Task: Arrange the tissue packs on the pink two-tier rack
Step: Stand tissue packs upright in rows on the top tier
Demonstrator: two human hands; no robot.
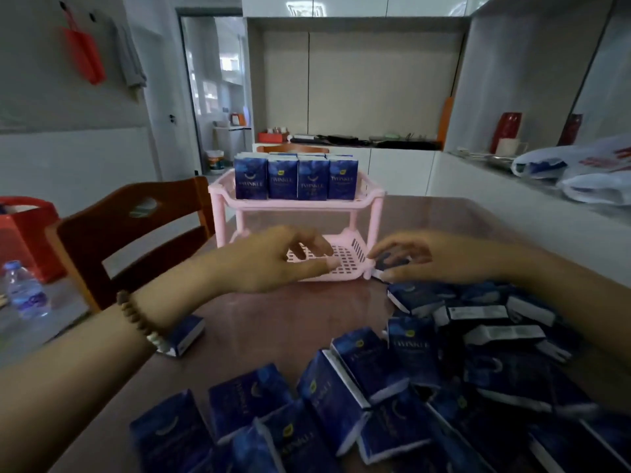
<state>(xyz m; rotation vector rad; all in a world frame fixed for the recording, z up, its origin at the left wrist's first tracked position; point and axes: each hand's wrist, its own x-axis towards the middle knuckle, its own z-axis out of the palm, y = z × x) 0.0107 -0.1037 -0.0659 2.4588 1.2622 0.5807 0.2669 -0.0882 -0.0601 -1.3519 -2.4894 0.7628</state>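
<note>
The pink two-tier rack [374, 213] stands on the brown table. Its top tier holds several upright dark blue tissue packs [296, 179] in a row. The slotted bottom tier [348, 257] shows no packs. My left hand [273, 259] hovers open in front of the bottom tier, fingers spread, holding nothing. My right hand [415, 256] is at the rack's lower right corner, fingers closed on one dark blue tissue pack [387, 264], mostly hidden by the fingers. Several loose tissue packs [403, 363] lie heaped on the table near me.
One lone pack [186, 336] lies under my left wrist. A wooden chair [129, 230] stands left of the table, with a water bottle [25, 291] and a red bin [24, 230] beyond it. Plastic bags [577, 169] sit on the right counter.
</note>
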